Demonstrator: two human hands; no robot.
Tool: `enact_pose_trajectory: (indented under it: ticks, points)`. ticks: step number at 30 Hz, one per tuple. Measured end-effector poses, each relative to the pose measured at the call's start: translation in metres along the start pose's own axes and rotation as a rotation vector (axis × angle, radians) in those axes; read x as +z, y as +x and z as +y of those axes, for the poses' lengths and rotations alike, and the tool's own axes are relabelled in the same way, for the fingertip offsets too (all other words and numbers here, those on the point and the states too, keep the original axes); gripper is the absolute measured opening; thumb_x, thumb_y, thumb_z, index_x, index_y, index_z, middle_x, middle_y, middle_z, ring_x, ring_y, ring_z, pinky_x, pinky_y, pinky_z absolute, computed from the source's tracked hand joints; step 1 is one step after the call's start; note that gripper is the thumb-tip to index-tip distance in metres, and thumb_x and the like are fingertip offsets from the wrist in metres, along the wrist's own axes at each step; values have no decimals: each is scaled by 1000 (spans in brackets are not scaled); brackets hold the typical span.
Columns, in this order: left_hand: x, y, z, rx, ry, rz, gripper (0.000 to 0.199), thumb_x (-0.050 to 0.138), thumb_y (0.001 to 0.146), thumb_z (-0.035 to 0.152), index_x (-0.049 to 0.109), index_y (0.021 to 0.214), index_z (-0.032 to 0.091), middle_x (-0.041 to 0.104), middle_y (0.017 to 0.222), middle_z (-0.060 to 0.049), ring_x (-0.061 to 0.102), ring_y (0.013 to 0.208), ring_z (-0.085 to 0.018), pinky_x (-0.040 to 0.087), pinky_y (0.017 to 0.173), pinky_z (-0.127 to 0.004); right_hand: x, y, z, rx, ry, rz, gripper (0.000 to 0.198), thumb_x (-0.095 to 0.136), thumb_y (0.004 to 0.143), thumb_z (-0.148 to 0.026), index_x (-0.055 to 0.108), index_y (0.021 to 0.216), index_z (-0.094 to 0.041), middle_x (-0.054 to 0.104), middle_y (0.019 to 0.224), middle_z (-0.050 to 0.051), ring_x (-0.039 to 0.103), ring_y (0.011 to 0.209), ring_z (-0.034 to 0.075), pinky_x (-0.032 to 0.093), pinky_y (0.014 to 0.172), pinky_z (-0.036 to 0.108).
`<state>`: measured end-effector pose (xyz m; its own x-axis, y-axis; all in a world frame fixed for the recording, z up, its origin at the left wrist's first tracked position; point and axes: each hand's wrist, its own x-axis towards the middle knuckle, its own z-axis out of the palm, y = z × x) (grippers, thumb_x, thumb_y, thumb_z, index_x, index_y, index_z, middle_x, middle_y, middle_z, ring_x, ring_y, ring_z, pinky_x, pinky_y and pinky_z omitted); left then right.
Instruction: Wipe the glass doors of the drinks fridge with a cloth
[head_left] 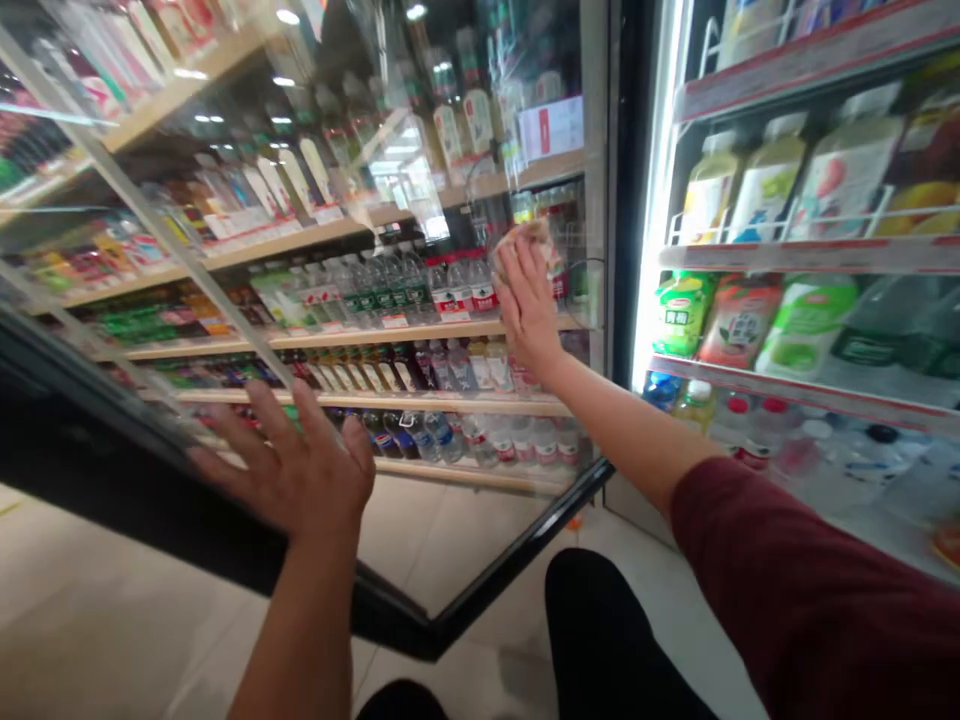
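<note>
A glass cooler door (465, 530) stands swung out in front of me, its black frame (394, 610) running down to a low corner. My right hand (527, 300) presses a crumpled light-coloured cloth (536, 238) against the pane, near the hinge side. Part of the cloth is hidden under the fingers. My left hand (300, 465) is held up at the door's left frame edge, with the fingers spread and nothing in them. Whether its palm touches the glass or frame I cannot tell.
Through the glass, wooden shelves (442, 328) carry rows of bottled drinks. At right the lit cooler (810, 258) holds bottles on wire-fronted shelves, such as a green-labelled bottle (684, 312). Pale floor tiles (150, 620) lie below, and my knees (600, 620) are close to the door's lower frame.
</note>
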<state>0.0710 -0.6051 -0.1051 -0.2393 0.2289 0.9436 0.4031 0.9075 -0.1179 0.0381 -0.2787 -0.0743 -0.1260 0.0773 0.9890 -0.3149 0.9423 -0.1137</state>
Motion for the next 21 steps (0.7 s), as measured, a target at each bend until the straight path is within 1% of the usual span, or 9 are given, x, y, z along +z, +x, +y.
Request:
enact_pose_trajectory:
  ticks: [3,5,6,9,11,13,16,19,21]
  points:
    - [-6,-1,7,-40,38,1,89,58,104,35,8,177,23,15,177,-24,1,166,-44,3,130,-77,-7,-78,-34,-169,-47,-168,54,36,108,-23,60,156,-22,48,169,6,23,169,23,32,140,51]
    - [-9,0,9,-26,47,12,90,58,104,35,6,177,26,16,177,-23,2,166,-43,4,130,-77,-11,-116,-54,-293,-18,-259,47,47,104,-21,72,140,-38,67,151,-7,47,158,16,47,133,36]
    - [-11,0,10,-24,49,15,91,58,104,35,5,177,27,16,177,-23,3,166,-43,5,130,-77,-12,-120,-62,-330,-6,-279,49,48,104,-20,72,139,-43,68,148,-11,53,153,14,48,131,33]
    - [-18,-1,14,-25,27,-18,90,57,104,35,4,177,26,14,177,-24,2,165,-45,3,129,-79,-11,-76,-82,-345,42,-280,53,44,106,-19,64,152,-36,56,162,-5,43,161,18,41,136,42]
    - [-23,-2,17,-25,-1,-51,89,57,104,34,6,177,23,12,177,-24,0,165,-46,1,129,-80,-5,-31,-94,-203,18,-211,57,37,109,-17,55,161,-27,43,172,-1,26,168,19,32,140,44]
    - [-26,-3,21,-32,-13,-54,86,56,105,33,9,177,20,12,178,-24,-2,165,-45,0,129,-80,0,-9,-107,-102,8,-175,59,34,109,-16,50,164,-22,37,175,1,15,171,20,25,143,46]
    - [-27,-4,27,-72,-37,-40,82,53,106,32,13,177,23,12,178,-21,-5,166,-41,-4,130,-78,2,-37,-120,-132,8,-241,58,38,107,-17,54,162,-26,43,172,1,23,169,21,27,142,48]
    - [-29,-5,31,-95,-72,-47,81,52,107,32,11,177,27,13,179,-20,-8,166,-40,-6,129,-80,-6,-80,-123,-341,43,-354,53,45,106,-19,64,152,-40,58,159,-8,46,158,15,40,136,37]
    - [-32,-5,34,-92,-75,-47,81,53,107,31,12,177,26,14,178,-21,-7,166,-40,-4,128,-82,-12,-77,-123,-420,42,-354,54,45,108,-19,62,152,-43,59,158,-11,48,157,11,40,135,32]
